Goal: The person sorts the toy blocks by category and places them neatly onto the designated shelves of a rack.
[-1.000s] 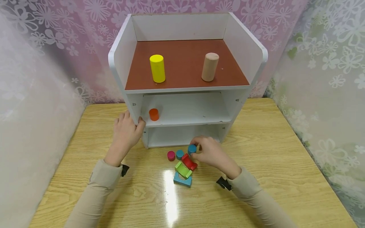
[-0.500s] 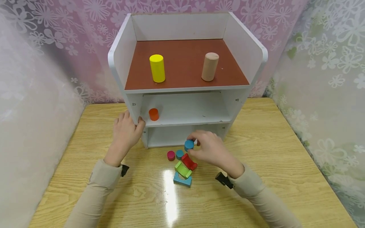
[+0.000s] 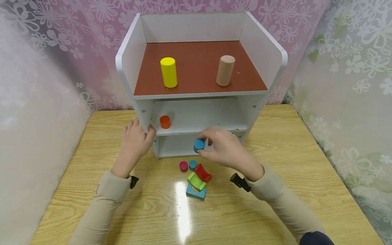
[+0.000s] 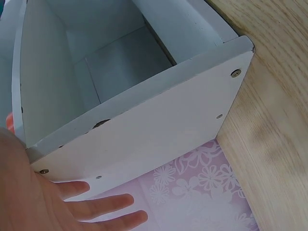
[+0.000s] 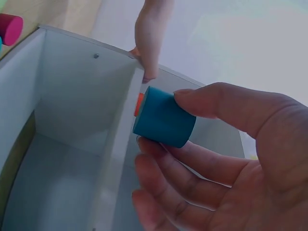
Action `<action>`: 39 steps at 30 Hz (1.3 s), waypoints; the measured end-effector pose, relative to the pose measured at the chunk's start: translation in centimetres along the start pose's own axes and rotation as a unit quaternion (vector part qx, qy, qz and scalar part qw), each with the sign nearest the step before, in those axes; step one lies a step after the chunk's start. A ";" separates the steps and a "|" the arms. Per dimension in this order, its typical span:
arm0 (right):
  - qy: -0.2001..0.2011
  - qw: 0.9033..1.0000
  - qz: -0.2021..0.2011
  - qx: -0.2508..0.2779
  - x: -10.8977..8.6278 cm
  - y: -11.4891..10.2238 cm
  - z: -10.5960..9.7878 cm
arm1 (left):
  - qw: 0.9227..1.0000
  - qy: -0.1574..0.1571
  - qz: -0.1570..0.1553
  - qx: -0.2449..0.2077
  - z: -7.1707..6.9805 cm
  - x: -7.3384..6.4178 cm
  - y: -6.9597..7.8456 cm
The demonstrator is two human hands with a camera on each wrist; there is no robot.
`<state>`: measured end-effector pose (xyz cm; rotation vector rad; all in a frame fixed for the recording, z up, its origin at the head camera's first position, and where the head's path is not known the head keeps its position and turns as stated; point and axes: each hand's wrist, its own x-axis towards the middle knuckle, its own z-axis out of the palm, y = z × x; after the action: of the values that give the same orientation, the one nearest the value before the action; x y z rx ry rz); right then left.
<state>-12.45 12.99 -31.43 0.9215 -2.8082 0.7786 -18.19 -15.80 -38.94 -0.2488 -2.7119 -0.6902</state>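
Observation:
My right hand (image 3: 226,148) pinches a blue cylinder block (image 5: 164,117) between thumb and fingers, in front of the lower opening of a white shelf unit (image 3: 196,93). In the right wrist view the block lies on its side to the camera, overlapping the middle shelf's edge. My left hand (image 3: 134,144) holds the unit's left side panel (image 4: 144,122), thumb round the front edge and fingers along the outer face. An orange cylinder (image 3: 165,122) stands on the middle shelf near that hand. On the brown top stand a yellow cylinder (image 3: 168,72) and a plain wood cylinder (image 3: 225,70).
On the wooden table (image 3: 147,204) before the unit lie a pink cylinder (image 3: 183,166), a smaller blue cylinder (image 3: 193,165), and notched blocks: a red one (image 3: 203,173), a green one (image 3: 196,181) and a blue one (image 3: 195,192). Flowered cloth (image 3: 101,41) hangs behind.
My right hand has lifted the blue cylinder from beside the red block, up and slightly left toward the shelf unit. The left hand has stayed on the side panel.

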 end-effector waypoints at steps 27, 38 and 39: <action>-0.026 0.999 0.041 0.021 7.0 0.7 -1.1 | 1.000 -0.013 -0.003 0.002 -0.2 -0.1 0.0; -0.042 0.998 0.052 0.023 8.7 1.5 -0.4 | 1.000 -0.015 -0.001 0.006 -0.1 -0.1 -0.1; -0.044 0.997 0.056 0.025 8.7 1.6 -0.4 | 1.000 -0.014 0.000 0.005 -0.1 -0.1 -0.1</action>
<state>-20.46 9.63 -29.77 0.8314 -2.9508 0.8463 -18.13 -15.91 -38.92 -0.2568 -2.7425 -0.6769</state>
